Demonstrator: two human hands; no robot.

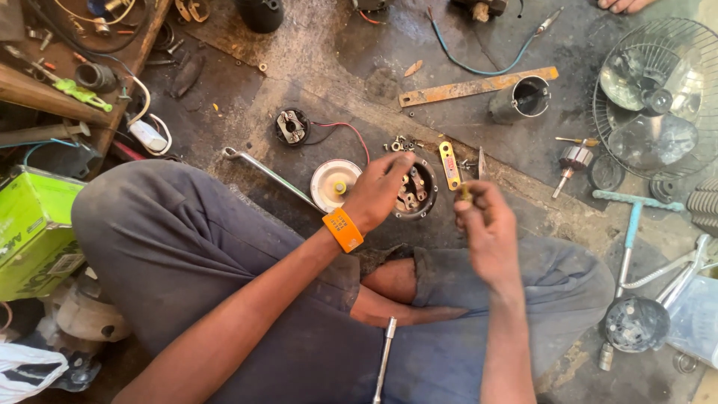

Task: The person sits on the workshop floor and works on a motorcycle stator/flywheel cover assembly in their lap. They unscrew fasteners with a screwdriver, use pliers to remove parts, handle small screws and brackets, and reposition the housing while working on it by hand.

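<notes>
Head view: left hand (378, 191) gripped round motor housing (416, 188); right hand (482, 221) pinched small brass part (465, 192). Best kept housing steady, part aligned.

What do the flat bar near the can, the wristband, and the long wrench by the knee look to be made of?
The flat bar looks like rusted steel: orange-brown, matte, with drilled holes. The wristband on the left hand seems soft plastic or rubber, bright orange and smooth. The wrench appears to be plated steel, grey with a dull shine. The fan guard beside them is thin bright wire.
</notes>
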